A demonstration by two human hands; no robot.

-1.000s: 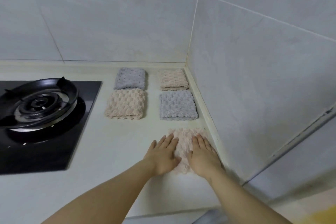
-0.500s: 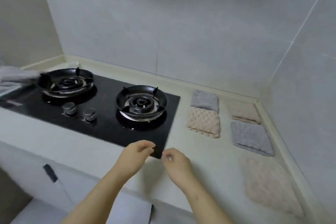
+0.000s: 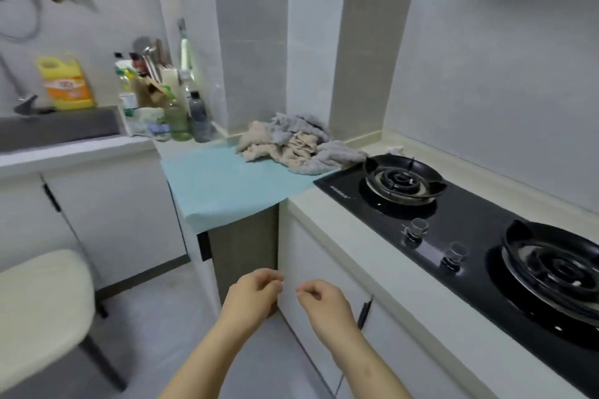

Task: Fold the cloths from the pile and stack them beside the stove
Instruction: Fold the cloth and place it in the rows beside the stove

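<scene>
A loose pile of grey and beige cloths (image 3: 293, 144) lies on a light blue mat (image 3: 223, 185) at the back of the counter, just left of the black stove (image 3: 479, 230). My left hand (image 3: 251, 296) and my right hand (image 3: 324, 303) hang low in front of the white cabinet, well below and in front of the pile. Both have loosely curled fingers and hold nothing. The folded cloths beside the stove are out of view.
A sink (image 3: 58, 129) with a yellow detergent bottle (image 3: 66, 82) and several bottles (image 3: 181, 107) stands at the left. A cream stool (image 3: 39, 308) sits at lower left. A dark gap (image 3: 243, 246) opens under the mat. The stove has two burners and two knobs (image 3: 434, 241).
The view has swung left from the folded cloths past the stove to the pile. My hands left the beige cloth they pressed flat and now hang free with nothing in them.
</scene>
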